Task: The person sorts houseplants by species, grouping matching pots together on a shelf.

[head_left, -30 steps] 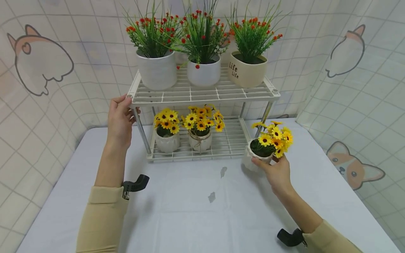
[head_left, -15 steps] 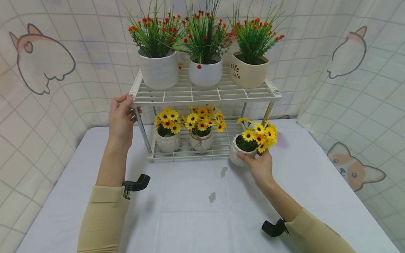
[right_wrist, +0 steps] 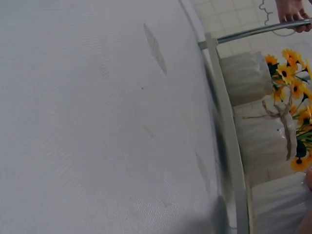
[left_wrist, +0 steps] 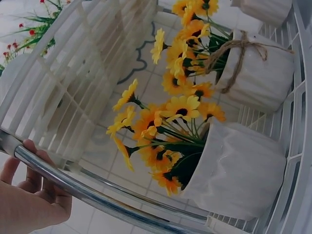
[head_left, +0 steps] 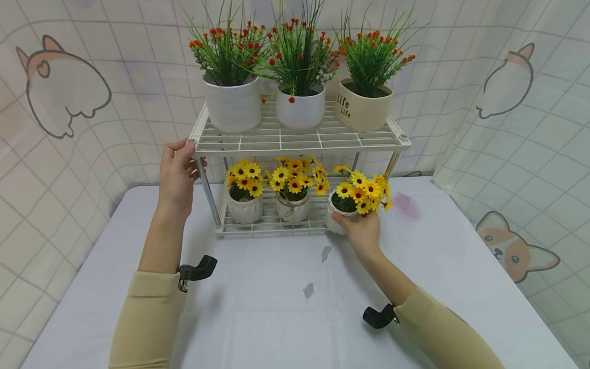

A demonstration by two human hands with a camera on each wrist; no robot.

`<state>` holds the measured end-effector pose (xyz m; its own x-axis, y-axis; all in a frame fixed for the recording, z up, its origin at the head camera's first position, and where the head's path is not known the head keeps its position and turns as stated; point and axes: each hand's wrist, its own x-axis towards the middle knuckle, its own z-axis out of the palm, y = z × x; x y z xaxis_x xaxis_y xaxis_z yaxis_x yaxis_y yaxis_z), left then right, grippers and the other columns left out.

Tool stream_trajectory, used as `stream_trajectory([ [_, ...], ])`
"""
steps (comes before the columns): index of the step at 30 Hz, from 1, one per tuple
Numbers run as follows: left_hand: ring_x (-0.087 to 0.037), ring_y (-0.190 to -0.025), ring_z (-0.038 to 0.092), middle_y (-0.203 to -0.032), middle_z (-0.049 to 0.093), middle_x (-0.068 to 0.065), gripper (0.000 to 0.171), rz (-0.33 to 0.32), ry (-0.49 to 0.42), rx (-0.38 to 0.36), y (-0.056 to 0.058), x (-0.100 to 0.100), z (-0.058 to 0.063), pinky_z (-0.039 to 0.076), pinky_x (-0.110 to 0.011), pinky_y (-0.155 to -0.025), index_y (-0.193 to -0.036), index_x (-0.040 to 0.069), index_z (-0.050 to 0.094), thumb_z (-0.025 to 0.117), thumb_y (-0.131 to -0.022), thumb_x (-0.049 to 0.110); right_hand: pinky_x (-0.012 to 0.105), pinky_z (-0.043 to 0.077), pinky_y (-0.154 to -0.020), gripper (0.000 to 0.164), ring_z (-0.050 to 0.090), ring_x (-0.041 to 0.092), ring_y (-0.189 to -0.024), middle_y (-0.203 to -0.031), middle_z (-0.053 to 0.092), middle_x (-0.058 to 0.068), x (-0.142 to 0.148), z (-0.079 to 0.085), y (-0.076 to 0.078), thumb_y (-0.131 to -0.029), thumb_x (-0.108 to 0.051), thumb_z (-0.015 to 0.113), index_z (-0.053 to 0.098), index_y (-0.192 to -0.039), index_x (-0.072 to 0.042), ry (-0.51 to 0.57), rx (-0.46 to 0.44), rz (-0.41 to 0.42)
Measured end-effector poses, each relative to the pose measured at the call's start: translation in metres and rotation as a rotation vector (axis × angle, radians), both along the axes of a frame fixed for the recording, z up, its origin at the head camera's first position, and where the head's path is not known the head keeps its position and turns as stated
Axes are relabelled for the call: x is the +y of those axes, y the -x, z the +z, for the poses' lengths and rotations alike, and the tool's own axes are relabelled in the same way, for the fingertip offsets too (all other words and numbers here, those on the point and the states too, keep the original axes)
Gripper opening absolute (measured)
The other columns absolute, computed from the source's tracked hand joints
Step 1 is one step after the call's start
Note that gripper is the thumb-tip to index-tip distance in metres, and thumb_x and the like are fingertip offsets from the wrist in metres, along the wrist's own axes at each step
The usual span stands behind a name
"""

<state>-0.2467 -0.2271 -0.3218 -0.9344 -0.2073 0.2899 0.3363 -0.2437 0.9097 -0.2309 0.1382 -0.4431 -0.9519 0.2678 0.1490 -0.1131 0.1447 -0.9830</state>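
A white two-tier wire rack [head_left: 258, 152] stands on the table. My left hand [head_left: 176, 179] grips its front left corner; in the left wrist view the fingers curl around the metal post [left_wrist: 83, 183]. My right hand [head_left: 365, 233] holds a small white pot of yellow flowers [head_left: 361, 190] at the right end of the lower shelf, thumb on the near side. That pot's white wall [right_wrist: 278, 207] shows beside the hand in the right wrist view. Farther left on this shelf sit a white flowerpot [head_left: 244, 211] and a twine-tied flowerpot [head_left: 293, 211], both with yellow flowers.
On the upper shelf stand a large white pot [head_left: 232, 107], a smaller white pot [head_left: 300, 110] and a cream pot [head_left: 364, 110], all with red-flowered grass. A tiled-pattern curtain [head_left: 138, 102] surrounds the white-covered table [head_left: 258, 307].
My right hand has carried its flowerpot leftward from beside the rack onto the right part of the lower shelf. The left hand keeps its hold on the rack's corner.
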Motion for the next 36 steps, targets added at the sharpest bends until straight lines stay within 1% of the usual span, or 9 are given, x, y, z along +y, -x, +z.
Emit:
stream_trajectory([
  [7,-0.02,-0.093,0.051,-0.12,0.058,-0.01,0.026,-0.001,0.005,0.008,0.0,0.003,0.001,0.038,-0.028,-0.083,-0.124,0.015,0.045,0.056,-0.106,0.03,0.035,0.024,-0.119,0.089,0.034,0.022,-0.147,-0.152,0.045,0.011,-0.006,-0.003,0.017,-0.08,-0.012,0.09,0.036,-0.151,-0.003,-0.035,-0.001,-0.016],
  [12,-0.02,-0.093,0.051,-0.119,0.057,-0.011,0.024,0.002,0.017,0.013,0.0,0.006,0.003,0.038,-0.028,-0.083,-0.124,0.016,0.046,0.055,-0.106,0.03,0.033,0.028,-0.117,0.083,0.039,0.019,-0.142,-0.147,0.049,0.01,-0.005,-0.002,0.026,-0.082,-0.011,0.089,0.039,-0.148,-0.001,-0.012,0.006,-0.01],
  [14,-0.019,-0.093,0.052,-0.12,0.057,-0.01,0.024,0.004,0.02,0.012,0.0,0.006,0.003,0.038,-0.028,-0.083,-0.124,0.016,0.045,0.055,-0.106,0.03,0.031,0.039,-0.105,0.075,0.051,0.021,-0.124,-0.13,0.056,0.011,-0.004,-0.003,0.029,-0.083,-0.011,0.088,0.044,-0.143,0.0,-0.016,-0.001,-0.009],
  [17,-0.019,-0.093,0.051,-0.119,0.057,-0.009,0.024,0.004,0.017,0.014,-0.001,0.006,0.004,0.038,-0.027,-0.083,-0.123,0.016,0.045,0.055,-0.106,0.03,0.029,0.04,-0.098,0.069,0.049,0.016,-0.112,-0.121,0.056,0.006,-0.005,-0.003,0.033,-0.085,-0.013,0.087,0.047,-0.14,-0.001,-0.016,-0.013,-0.014],
  [19,-0.019,-0.092,0.052,-0.12,0.057,-0.009,0.023,0.008,0.018,0.018,0.0,0.006,0.004,0.038,-0.027,-0.082,-0.123,0.016,0.045,0.054,-0.107,0.03,0.031,0.04,-0.096,0.068,0.049,0.019,-0.11,-0.12,0.057,0.008,-0.005,-0.003,0.035,-0.085,-0.013,0.086,0.047,-0.139,0.0,-0.011,-0.011,-0.011],
  [20,-0.019,-0.092,0.052,-0.12,0.057,-0.01,0.023,0.009,0.018,0.019,0.0,0.006,0.004,0.038,-0.027,-0.082,-0.123,0.016,0.046,0.054,-0.107,0.029,0.032,0.04,-0.1,0.069,0.05,0.019,-0.115,-0.123,0.057,0.009,-0.005,-0.002,0.036,-0.086,-0.014,0.086,0.047,-0.14,0.0,-0.012,-0.015,-0.012],
  [21,-0.018,-0.091,0.052,-0.119,0.057,-0.01,0.023,0.01,0.018,0.019,0.0,0.006,0.004,0.038,-0.027,-0.081,-0.123,0.016,0.046,0.054,-0.107,0.029,0.033,0.035,-0.109,0.072,0.044,0.018,-0.127,-0.135,0.053,0.008,-0.005,-0.002,0.036,-0.086,-0.014,0.086,0.045,-0.143,-0.001,-0.008,-0.015,-0.013],
  [26,-0.018,-0.092,0.053,-0.119,0.057,-0.01,0.024,0.014,0.021,0.012,0.0,0.006,0.003,0.039,-0.028,-0.083,-0.124,0.015,0.047,0.054,-0.107,0.03,0.039,0.025,-0.119,0.077,0.034,0.025,-0.144,-0.149,0.047,0.015,-0.002,-0.002,0.04,-0.086,-0.022,0.086,0.042,-0.145,0.002,-0.052,-0.054,-0.024],
  [36,-0.019,-0.092,0.054,-0.114,0.059,-0.007,0.027,0.021,0.013,0.021,0.0,0.001,-0.001,0.04,-0.027,-0.08,-0.124,0.014,0.047,0.057,-0.106,0.031,0.043,0.024,-0.12,0.087,0.026,0.031,-0.151,-0.16,0.035,0.019,0.0,-0.007,0.035,-0.091,-0.033,0.081,0.033,-0.153,0.004,-0.132,-0.102,0.005],
])
